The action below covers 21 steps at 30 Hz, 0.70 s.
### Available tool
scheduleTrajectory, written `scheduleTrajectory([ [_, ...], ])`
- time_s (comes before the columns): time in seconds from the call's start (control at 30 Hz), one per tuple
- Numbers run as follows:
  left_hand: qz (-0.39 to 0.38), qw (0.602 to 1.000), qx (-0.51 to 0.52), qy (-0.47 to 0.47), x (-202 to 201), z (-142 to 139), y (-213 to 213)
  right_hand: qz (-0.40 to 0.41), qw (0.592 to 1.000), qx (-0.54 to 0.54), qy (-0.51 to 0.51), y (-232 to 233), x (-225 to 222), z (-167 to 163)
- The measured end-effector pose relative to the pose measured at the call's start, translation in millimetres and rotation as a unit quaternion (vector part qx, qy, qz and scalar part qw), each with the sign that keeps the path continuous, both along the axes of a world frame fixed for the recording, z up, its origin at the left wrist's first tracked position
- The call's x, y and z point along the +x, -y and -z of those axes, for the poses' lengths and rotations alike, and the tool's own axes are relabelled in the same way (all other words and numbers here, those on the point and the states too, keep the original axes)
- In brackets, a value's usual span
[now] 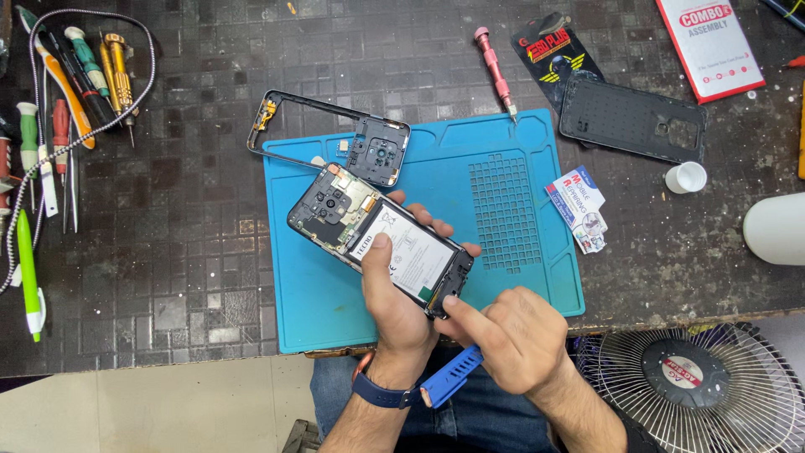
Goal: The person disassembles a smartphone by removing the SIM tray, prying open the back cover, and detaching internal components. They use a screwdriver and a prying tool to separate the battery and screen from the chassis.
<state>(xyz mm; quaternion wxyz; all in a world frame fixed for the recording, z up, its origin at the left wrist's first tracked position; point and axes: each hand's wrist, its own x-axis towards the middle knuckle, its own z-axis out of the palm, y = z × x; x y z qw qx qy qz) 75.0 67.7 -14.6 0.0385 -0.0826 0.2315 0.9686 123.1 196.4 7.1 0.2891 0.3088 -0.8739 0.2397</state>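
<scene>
One opened phone (381,243) with its battery showing, one loose phone frame (331,134) and one dark back cover (633,120) are in view. One blue mat (503,193) lies on the desk (193,252). There is one pink screwdriver (496,71), one white cap (686,177), one green pen (28,277) and one blue plastic tool (451,376). Two hands work here: one left hand (394,302) and one right hand (511,340). One fan (696,386) sits below the desk edge.

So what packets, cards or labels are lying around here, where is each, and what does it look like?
White box with red top band: upper right corner of the bench, rectangular, tilted.
Black pouch with red and yellow print: top, left of the box, partly under the dark back cover.
Small printed cards: just right of the blue mat, white, blue and red.
White battery label: on the opened phone in the left hand.
</scene>
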Motion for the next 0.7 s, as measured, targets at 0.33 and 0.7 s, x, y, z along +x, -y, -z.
scheduleTrajectory([
  [0.33, -0.007, 1.0, -0.015, 0.013, 0, -3, 0, -0.038, 0.997, 0.054, -0.051, 0, -4, -4],
  [0.7, -0.01, 0.999, -0.036, 0.021, 1, -2, 0, -0.029, 0.989, 0.118, -0.084, 1, -7, -15],
])
